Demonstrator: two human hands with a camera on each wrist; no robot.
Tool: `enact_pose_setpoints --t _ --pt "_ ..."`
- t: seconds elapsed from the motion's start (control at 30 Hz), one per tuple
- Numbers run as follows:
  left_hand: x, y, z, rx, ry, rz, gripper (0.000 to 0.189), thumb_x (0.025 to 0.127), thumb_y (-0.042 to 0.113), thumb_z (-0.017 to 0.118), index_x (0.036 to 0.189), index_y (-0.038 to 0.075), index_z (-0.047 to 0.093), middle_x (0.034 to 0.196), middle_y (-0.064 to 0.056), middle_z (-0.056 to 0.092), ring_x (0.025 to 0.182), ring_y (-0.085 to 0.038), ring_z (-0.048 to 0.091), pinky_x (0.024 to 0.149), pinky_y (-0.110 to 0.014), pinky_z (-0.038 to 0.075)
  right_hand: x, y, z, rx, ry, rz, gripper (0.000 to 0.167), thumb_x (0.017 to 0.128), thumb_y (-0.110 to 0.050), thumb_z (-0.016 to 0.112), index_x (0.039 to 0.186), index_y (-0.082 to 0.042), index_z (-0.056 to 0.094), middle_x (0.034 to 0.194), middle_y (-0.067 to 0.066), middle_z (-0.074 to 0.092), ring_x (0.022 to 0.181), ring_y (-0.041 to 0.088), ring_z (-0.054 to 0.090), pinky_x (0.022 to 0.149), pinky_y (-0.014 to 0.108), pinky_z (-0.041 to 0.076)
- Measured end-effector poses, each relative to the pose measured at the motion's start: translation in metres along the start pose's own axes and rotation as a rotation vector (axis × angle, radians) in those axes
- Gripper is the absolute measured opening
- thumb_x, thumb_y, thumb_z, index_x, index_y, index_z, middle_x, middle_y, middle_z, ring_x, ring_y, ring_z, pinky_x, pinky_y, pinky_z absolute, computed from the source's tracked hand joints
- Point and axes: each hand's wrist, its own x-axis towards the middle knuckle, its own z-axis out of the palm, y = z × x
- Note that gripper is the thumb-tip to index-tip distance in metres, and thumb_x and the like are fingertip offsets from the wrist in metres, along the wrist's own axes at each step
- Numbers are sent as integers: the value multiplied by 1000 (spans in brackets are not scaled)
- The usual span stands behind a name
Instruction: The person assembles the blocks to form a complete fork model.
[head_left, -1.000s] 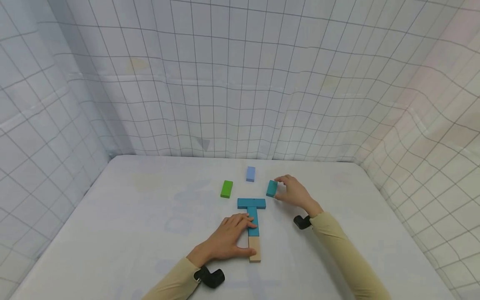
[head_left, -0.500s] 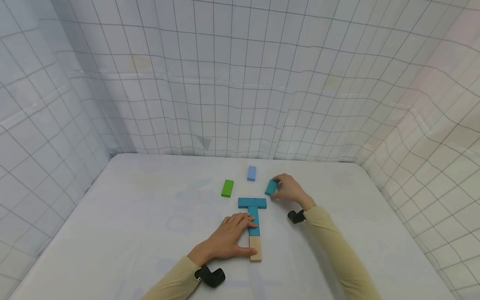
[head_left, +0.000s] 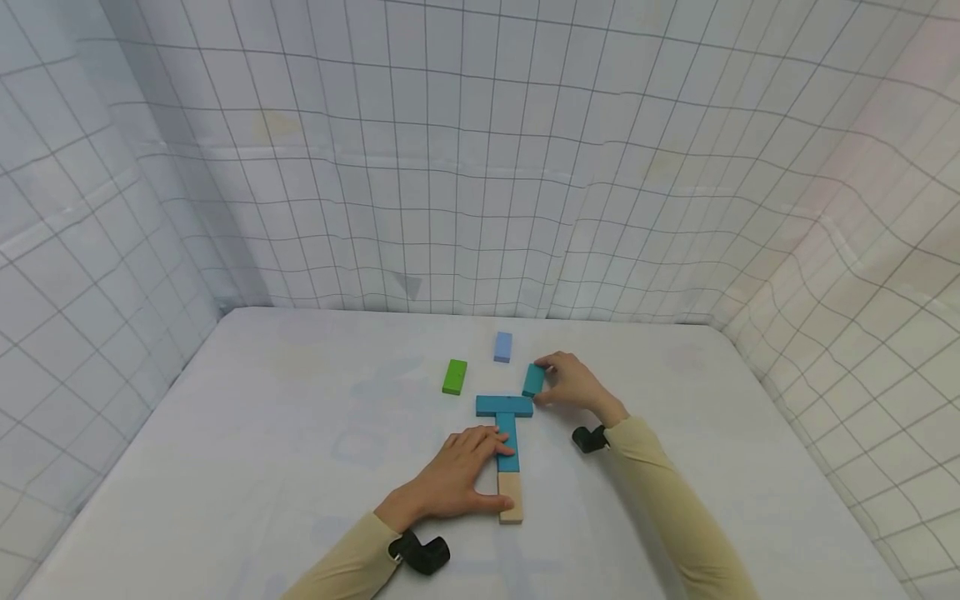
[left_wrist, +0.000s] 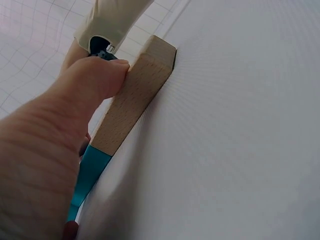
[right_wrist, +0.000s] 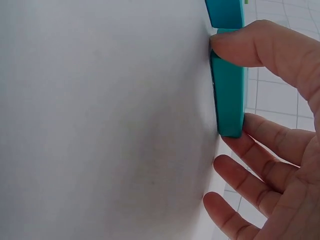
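Note:
In the head view, blue blocks make a T: a crossbar block above a stem block. A bare wooden block continues the stem toward the person. My left hand rests over the stem from the left, fingers spread on the blue block, thumb on the wooden one. My right hand pinches a teal block end to end, thumb at the near end, fingertips at the far end. In the right wrist view that teal block stands right beside another blue block.
A green block lies behind the T to the left. Farther back is a light blue block. White gridded curtains surround the white table at the back and sides.
My right hand has moved the teal block left, close to the right end of the T's crossbar. The left hand stays in place.

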Motion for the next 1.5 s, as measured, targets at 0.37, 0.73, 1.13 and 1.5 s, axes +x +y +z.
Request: enact_pose_setpoints --t 0.37,0.73,1.13,1.5 --pt "-1 0 2 6 0 1 66 82 67 57 130 23 50 143 2 36 135 -15 26 103 -46 26 -4 -4 2 -26 -2 -2 64 72 -24 81 127 -2 58 119 13 56 107 29 51 90 45 42" --pt "-1 -1 3 5 1 4 66 82 68 57 130 23 50 143 3 36 135 -14 25 104 -44 25 -7 -3 2 -5 11 -37 63 72 -24 80 126 -1 59 119 13 56 107 30 51 90 46 41" --pt "0 -1 1 -2 12 19 65 82 66 57 129 22 50 142 2 37 135 -16 27 102 -46 27 -8 -3 0 -24 11 -60 63 73 -25 80 127 -2 58 119 14 56 107 30 51 90 47 40" --pt "-1 -2 1 0 9 23 65 83 67 55 129 21 50 143 1 37 135 -17 26 103 -47 26 -7 4 -17 91 -167 -92 69 82 -31 75 139 -4 47 135 14 48 119 32 47 97 48 38"
